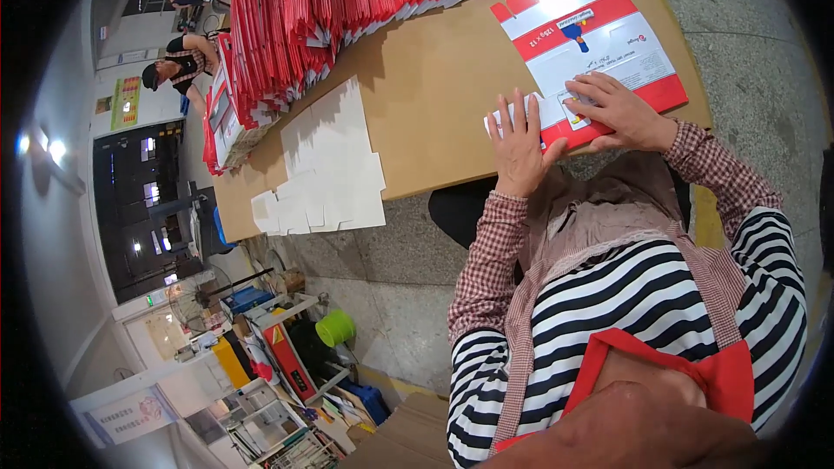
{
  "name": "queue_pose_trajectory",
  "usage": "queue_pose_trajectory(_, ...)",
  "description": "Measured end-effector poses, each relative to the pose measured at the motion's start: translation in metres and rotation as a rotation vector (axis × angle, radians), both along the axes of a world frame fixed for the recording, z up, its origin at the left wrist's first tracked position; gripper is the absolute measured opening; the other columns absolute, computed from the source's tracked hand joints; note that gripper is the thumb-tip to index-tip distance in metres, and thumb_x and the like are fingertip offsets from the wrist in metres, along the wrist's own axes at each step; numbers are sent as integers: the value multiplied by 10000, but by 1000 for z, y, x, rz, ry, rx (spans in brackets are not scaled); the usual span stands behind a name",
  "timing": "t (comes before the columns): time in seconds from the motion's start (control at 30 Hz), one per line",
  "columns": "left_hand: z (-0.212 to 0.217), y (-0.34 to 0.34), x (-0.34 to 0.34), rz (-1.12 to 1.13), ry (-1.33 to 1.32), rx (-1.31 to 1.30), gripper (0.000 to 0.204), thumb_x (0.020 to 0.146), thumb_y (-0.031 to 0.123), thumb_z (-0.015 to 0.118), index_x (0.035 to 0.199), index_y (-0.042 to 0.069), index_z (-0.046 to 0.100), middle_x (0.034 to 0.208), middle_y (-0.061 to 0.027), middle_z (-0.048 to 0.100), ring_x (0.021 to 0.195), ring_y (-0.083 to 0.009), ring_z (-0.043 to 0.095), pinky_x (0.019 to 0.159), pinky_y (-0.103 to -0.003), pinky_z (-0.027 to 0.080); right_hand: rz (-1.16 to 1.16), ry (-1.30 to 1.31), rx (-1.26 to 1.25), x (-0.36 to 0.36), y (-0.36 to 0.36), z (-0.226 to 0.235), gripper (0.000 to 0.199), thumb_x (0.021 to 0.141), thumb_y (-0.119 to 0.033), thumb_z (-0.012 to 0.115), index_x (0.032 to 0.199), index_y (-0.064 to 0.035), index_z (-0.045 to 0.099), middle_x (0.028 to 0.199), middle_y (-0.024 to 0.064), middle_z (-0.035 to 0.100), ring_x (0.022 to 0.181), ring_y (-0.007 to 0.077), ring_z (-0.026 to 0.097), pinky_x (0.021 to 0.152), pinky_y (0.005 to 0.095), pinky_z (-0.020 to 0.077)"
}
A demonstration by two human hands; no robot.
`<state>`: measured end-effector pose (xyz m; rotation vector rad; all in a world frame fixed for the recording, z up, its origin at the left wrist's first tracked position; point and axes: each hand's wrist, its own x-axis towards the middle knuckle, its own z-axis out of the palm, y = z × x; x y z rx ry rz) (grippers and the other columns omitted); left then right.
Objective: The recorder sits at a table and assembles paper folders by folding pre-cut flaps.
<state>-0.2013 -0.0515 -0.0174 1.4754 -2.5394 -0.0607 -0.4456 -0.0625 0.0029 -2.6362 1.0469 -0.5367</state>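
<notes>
Nearest are the person's own striped sleeves and the checked cuffs over them, both forearms reaching up from the lower right toward the near edge of the bench, a brown board top. The left hand lies flat, palm down, with its fingers spread apart and pointing away, pressing on the near left corner of a flat red and white carton blank; it grips nothing. Just to the right, the right hand rests on the near edge of the same blank, its fingers bent and close together, the tips pressing down on the white panel beside the red strip; whether they pinch a flap underneath cannot be told. The blank lies unfolded at the near right end of the bench, its far flaps pointing away, its near edge reaching the bench edge. Further left on the bench lies a low heap of plain white card pieces, well apart from the hands. Beyond it, along the far left side, stands a long leaning row of red carton blanks, packed close together. Farthest off, past the row at the upper left, another person in dark clothes bends over.
</notes>
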Motion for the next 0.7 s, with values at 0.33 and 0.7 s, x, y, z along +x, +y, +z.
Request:
queue_pose_trajectory(0.33, -8, -12, -15, 124, -72, -5, 536, 943, 333, 467, 1430, 138, 354, 1504, -190, 219, 1373, -449, 173, 1059, -623, 170, -662, -640, 313, -99, 14, -26, 440, 882, -226, 610, 1282, -63, 527, 1386, 122, 448, 1276, 283, 420, 1076, 399, 322)
queue_pose_trajectory(0.7, 16, 29, -106, 126, 832, 92, 675, 868, 102, 461, 1463, -21, 167, 1522, -242, 128, 1409, -427, 85, 1135, -500, 42, -507, -1280, 803, -8, 40, -27, 651, 843, -82, 629, 1402, -19, 301, 1355, 69, 438, 1237, 167, 423, 1057, 343, 333)
